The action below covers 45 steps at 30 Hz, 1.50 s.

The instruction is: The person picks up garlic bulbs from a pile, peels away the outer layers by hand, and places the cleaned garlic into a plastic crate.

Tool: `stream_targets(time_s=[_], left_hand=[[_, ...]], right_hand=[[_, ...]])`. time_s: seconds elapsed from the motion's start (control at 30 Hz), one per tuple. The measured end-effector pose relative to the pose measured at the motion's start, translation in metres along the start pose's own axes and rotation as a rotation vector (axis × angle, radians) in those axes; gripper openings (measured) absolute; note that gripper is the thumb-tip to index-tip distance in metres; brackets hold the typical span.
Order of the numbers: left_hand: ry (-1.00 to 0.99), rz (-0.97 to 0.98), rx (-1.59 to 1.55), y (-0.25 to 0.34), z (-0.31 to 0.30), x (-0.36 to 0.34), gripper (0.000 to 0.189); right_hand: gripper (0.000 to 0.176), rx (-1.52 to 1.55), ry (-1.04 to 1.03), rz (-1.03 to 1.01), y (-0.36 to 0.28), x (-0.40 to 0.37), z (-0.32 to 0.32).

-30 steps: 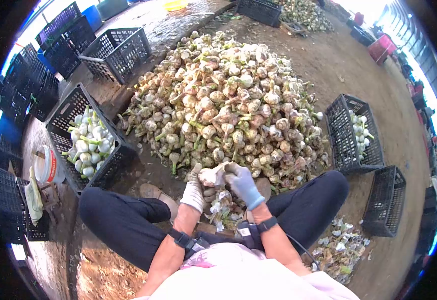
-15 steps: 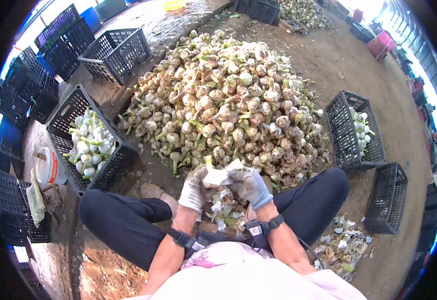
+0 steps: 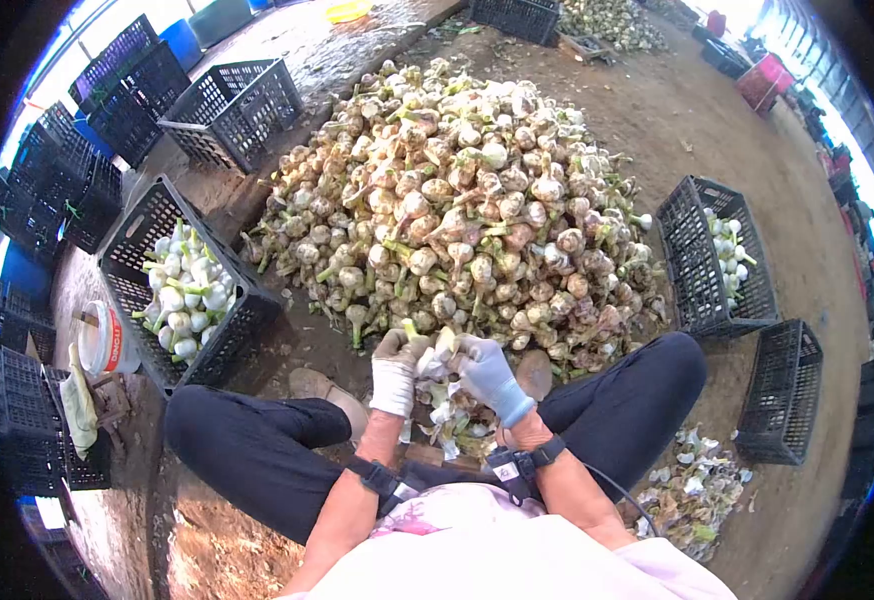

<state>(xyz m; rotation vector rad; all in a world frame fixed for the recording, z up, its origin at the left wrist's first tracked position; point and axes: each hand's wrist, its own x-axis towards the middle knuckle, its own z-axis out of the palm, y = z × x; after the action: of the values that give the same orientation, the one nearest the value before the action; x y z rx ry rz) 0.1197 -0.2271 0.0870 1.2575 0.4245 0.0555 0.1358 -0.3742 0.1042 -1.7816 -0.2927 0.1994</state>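
Observation:
Between my knees, both gloved hands are close together. My left hand point(image 3: 395, 366), in a dirty white glove, is closed around a garlic bulb point(image 3: 430, 360), with its pale green stem point(image 3: 410, 328) sticking up. My right hand point(image 3: 489, 374), in a grey-blue glove, pinches whitish garlic skin point(image 3: 446, 343) at the bulb's side. Fingers hide much of the bulb. Below them, loose peelings point(image 3: 449, 410) lie on the ground between my shoes. Just beyond rises a large heap of unpeeled garlic point(image 3: 457, 200).
A black crate point(image 3: 247, 320) with clean white garlic stands at left, another crate point(image 3: 692, 260) with some at right. An additional black crate point(image 3: 779, 400) is nearer me. A white bucket point(image 3: 102, 340) sits far left. Peelings point(image 3: 692, 490) lie beside my right knee.
Both hands have shifted slightly, and less of the bulb shows between them. The white piece at my right fingertips has moved left and lower. The view has tilted a little.

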Motion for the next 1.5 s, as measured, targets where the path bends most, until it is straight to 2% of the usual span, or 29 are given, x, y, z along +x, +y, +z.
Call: stream_targets(time_s=[0.03, 0.07, 0.1, 0.13, 0.17, 0.2, 0.23, 0.27, 0.3, 0.37, 0.47, 0.5, 0.57, 0.63, 0.67, 0.7, 0.77, 0.83, 0.9, 0.97, 1.03, 1.1, 1.13, 1.2, 1.27, 1.3, 1.37, 1.47, 1.5], left_hand=[[-0.047, -0.095, -0.16, 0.001, -0.002, 0.0, 0.015], [-0.055, -0.239, -0.286, 0.018, 0.003, -0.007, 0.013], [-0.055, -0.241, -0.283, 0.024, 0.002, -0.011, 0.013], [-0.137, -0.273, -0.393, 0.028, 0.001, -0.013, 0.015], [-0.221, -0.299, -0.505, 0.032, 0.002, -0.012, 0.017], [-0.252, -0.277, -0.566, 0.033, 0.001, -0.013, 0.021], [-0.246, -0.273, -0.569, 0.033, 0.0, -0.011, 0.021], [-0.177, -0.263, -0.523, 0.032, -0.003, -0.01, 0.021], [-0.107, -0.255, -0.477, 0.029, -0.007, -0.009, 0.022], [-0.092, -0.227, -0.438, 0.021, -0.012, -0.006, 0.022], [-0.168, -0.215, -0.252, 0.023, -0.005, -0.005, 0.018], [-0.173, -0.215, -0.254, 0.021, -0.003, -0.003, 0.018], [-0.204, -0.068, -0.023, 0.016, -0.003, -0.003, 0.018], [-0.224, -0.146, -0.012, 0.017, -0.008, -0.003, 0.02], [-0.183, -0.19, -0.199, 0.017, -0.007, -0.002, 0.021], [-0.145, -0.231, -0.386, 0.016, -0.005, 0.0, 0.022], [-0.155, -0.197, -0.405, 0.013, -0.005, 0.003, 0.024], [-0.11, -0.203, -0.589, 0.007, -0.006, 0.002, 0.024], [-0.091, -0.23, -0.557, 0.01, -0.001, 0.0, 0.025], [-0.027, -0.125, -0.124, -0.002, 0.001, 0.006, 0.026], [0.011, -0.126, -0.053, -0.011, -0.001, 0.008, 0.026], [0.067, -0.431, -0.083, -0.015, -0.007, 0.006, 0.025], [0.046, -0.512, -0.222, -0.019, -0.009, 0.004, 0.025], [0.067, -0.491, -0.381, -0.024, -0.008, 0.005, 0.026], [0.06, -0.476, -0.657, -0.031, -0.01, 0.014, 0.025], [0.062, -0.474, -0.664, -0.033, -0.011, 0.014, 0.025], [0.035, -0.297, -0.584, -0.034, -0.013, 0.013, 0.021], [0.044, -0.222, -0.551, -0.021, -0.01, 0.012, 0.02], [0.041, -0.168, -0.499, -0.02, -0.012, 0.01, 0.02]], right_hand=[[0.014, -0.001, 0.001, 0.003, 0.008, 0.004, -0.002], [0.013, -0.109, 0.135, 0.043, 0.025, 0.009, -0.006], [0.013, -0.216, 0.271, 0.081, 0.044, 0.015, -0.009], [0.018, -0.356, 0.167, 0.242, 0.064, 0.022, -0.013], [0.027, -0.574, -0.116, 0.294, 0.066, 0.026, -0.018], [0.031, -0.636, -0.216, 0.276, 0.067, 0.023, -0.018], [0.036, -0.697, -0.325, 0.259, 0.069, 0.017, -0.015], [0.048, -0.663, -0.401, 0.383, 0.055, 0.018, -0.018], [0.048, -0.666, -0.415, 0.382, 0.053, 0.017, -0.019], [0.052, 0.14, -0.057, 0.368, 0.05, 0.013, -0.021], [0.053, 0.054, -0.078, 0.21, 0.008, 0.013, -0.019], [0.048, -0.133, -0.033, 0.083, 0.009, 0.011, -0.011], [0.038, -0.055, 0.029, 0.036, 0.009, 0.005, 0.003], [0.032, 0.115, 0.067, 0.159, 0.026, 0.007, 0.013], [0.027, 0.275, 0.111, 0.274, 0.032, 0.01, 0.015], [0.027, 0.277, 0.116, 0.271, 0.038, 0.01, 0.015], [0.022, 0.328, 0.163, 0.424, 0.039, 0.011, 0.011], [0.027, 0.329, 0.132, 0.426, 0.031, 0.009, 0.009], [0.029, 0.255, 0.11, 0.302, 0.018, 0.008, 0.013], [0.033, 0.321, 0.097, 0.257, 0.008, 0.004, 0.019], [0.036, 0.126, 0.122, 0.171, -0.002, 0.003, 0.019], [0.038, 0.1, 0.12, 0.177, -0.004, 0.003, 0.018], [0.035, 0.003, 0.127, 0.08, -0.005, 0.003, 0.018], [0.032, -0.093, 0.135, -0.018, -0.007, 0.004, 0.018], [0.033, 0.288, 0.195, 0.209, -0.009, 0.004, 0.016], [0.027, 0.204, 0.366, 0.142, 0.021, 0.011, 0.01], [0.027, -0.189, 0.26, 0.579, 0.106, 0.015, -0.002], [0.033, -0.358, -0.234, 0.426, 0.091, 0.006, 0.006], [0.038, -0.343, -0.212, 0.416, 0.076, 0.004, 0.013]])
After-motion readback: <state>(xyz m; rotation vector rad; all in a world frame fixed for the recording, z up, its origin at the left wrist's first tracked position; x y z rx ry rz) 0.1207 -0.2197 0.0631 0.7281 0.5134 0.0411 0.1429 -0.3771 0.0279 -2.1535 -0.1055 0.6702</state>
